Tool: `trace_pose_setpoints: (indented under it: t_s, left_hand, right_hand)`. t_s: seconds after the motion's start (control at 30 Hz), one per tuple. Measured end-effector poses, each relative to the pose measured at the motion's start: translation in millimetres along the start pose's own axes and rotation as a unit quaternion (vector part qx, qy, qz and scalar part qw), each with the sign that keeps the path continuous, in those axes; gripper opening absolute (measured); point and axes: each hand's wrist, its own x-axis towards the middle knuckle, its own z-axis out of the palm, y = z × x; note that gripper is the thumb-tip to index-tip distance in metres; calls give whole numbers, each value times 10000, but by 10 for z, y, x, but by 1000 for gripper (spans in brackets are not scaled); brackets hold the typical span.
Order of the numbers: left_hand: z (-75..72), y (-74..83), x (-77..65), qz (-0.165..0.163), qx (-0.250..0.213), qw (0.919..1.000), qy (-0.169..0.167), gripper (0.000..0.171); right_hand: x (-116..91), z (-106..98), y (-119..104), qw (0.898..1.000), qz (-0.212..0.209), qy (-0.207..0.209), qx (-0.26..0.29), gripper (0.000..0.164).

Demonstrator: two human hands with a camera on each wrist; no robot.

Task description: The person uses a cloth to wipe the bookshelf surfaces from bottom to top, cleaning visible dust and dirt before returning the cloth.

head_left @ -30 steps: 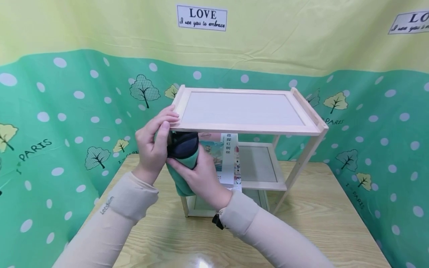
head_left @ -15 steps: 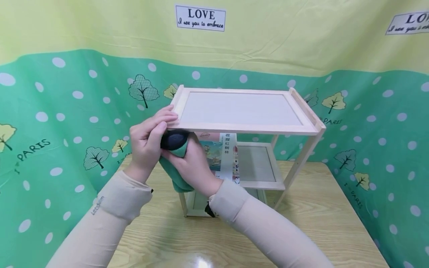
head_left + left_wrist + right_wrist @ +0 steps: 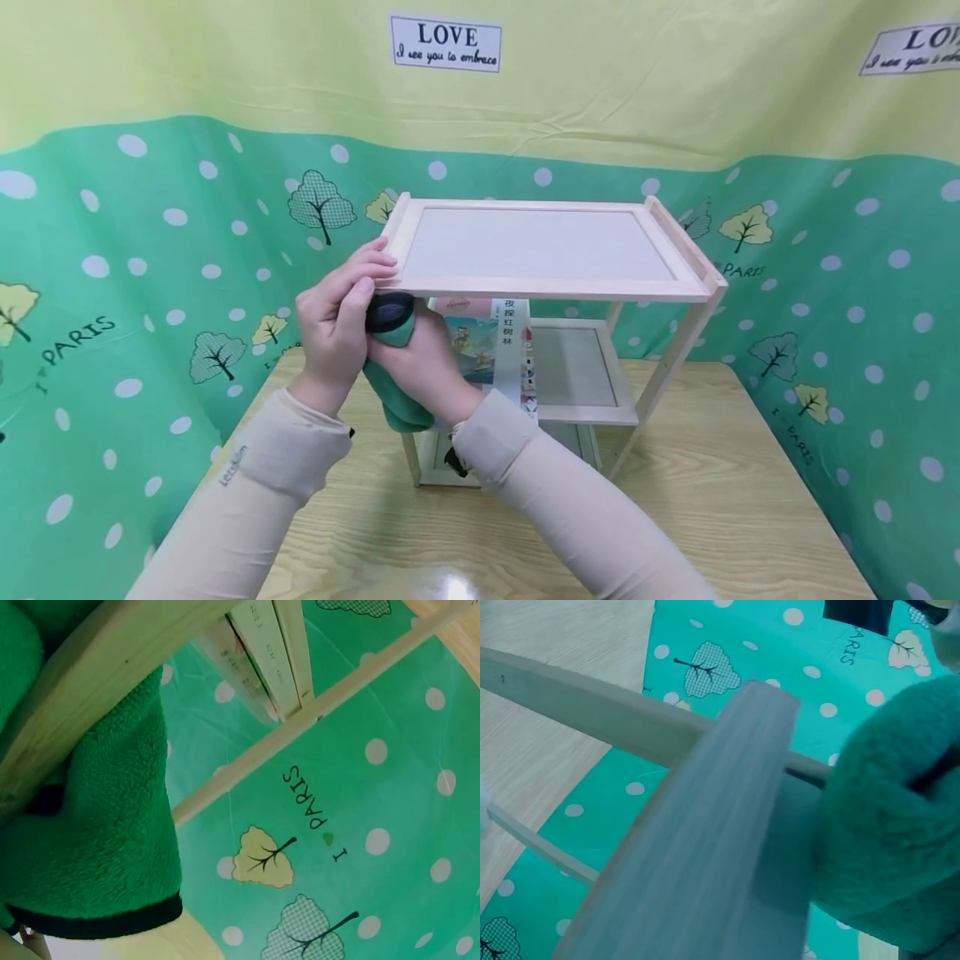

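In the head view my left hand [image 3: 336,325] grips the front left corner of a pale wooden shelf rack [image 3: 558,288], its fingers over the top board and its thumb at the front. Just below that corner my right hand [image 3: 423,360] grips a folded green fleece cloth [image 3: 397,402] with black on it. The cloth lies against the rack's front left post, whose upper part is hidden behind it. In the left wrist view the cloth [image 3: 120,817] hangs beside a wooden bar, showing a black edge. The right wrist view shows the cloth [image 3: 892,832] bunched beside the rack's wood.
Books [image 3: 480,346] stand on the middle shelf, left of its bare grey panel [image 3: 573,367]. A lower shelf [image 3: 450,477] lies beneath. The rack stands on a wooden table [image 3: 720,517], with a green and yellow printed curtain [image 3: 187,217] around it.
My right hand and the cloth have shifted left and slightly up, closer to the front left post. Less of the cloth's black part shows. My left hand stays at the rack's corner.
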Motion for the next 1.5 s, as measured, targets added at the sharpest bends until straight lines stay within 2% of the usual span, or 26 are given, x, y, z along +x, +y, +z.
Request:
trace_pose_setpoints:
  t_s: [0.3, 0.7, 1.03, 1.27, 1.5]
  left_hand:
    - [51, -19, -45, -42, -39, 9997, 258, 25]
    - [51, -39, -72, -141, 106, 9997, 149, 25]
    - [39, -44, -80, -72, 77, 9998, 140, 24]
    - [30, -43, -89, -159, 116, 9998, 23, 24]
    - [34, -38, -90, -178, 103, 9998, 37, 24]
  right_hand:
    - [0, 57, 74, 9998, -117, 188, 5, 66]
    - [-21, 101, 135, 9992, -71, 355, -186, 67]
    - [-17, 115, 169, 9989, -133, 327, -302, 72]
    - [-75, 140, 228, 9976, -97, 368, -586, 67]
    - [-82, 152, 255, 9976, -95, 378, -575, 67]
